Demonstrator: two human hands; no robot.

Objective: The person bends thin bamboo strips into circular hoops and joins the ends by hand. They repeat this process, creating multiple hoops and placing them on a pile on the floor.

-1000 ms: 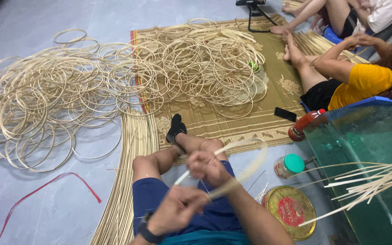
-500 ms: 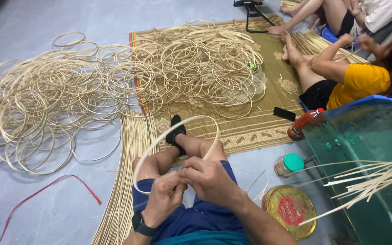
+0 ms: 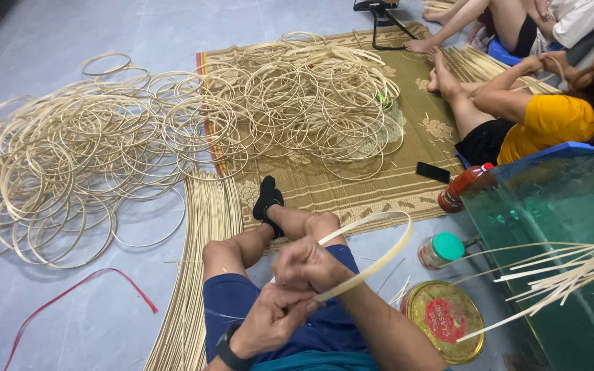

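Observation:
I sit on the floor with my legs crossed, in blue shorts. My left hand (image 3: 276, 319), with a black watch at the wrist, and my right hand (image 3: 307, 264) are closed together on a pale bamboo strip (image 3: 386, 251). The strip curves out to the right of my hands in an arc above my knee. Its two ends meet between my fingers. A bundle of straight bamboo strips (image 3: 197, 275) lies along the floor to the left of my legs.
A big pile of finished bamboo hoops (image 3: 173, 130) covers the floor and a woven mat (image 3: 352, 185). A round tin (image 3: 445, 319), a green-lidded jar (image 3: 441, 249), a red bottle (image 3: 462, 189) and a glass tank (image 3: 558, 233) stand right. Another person in yellow (image 3: 544, 124) sits beyond.
The strip was bent into a loop on my left half a second ago; now it arcs to the right of my hands, which have shifted rightward and stayed closed on it.

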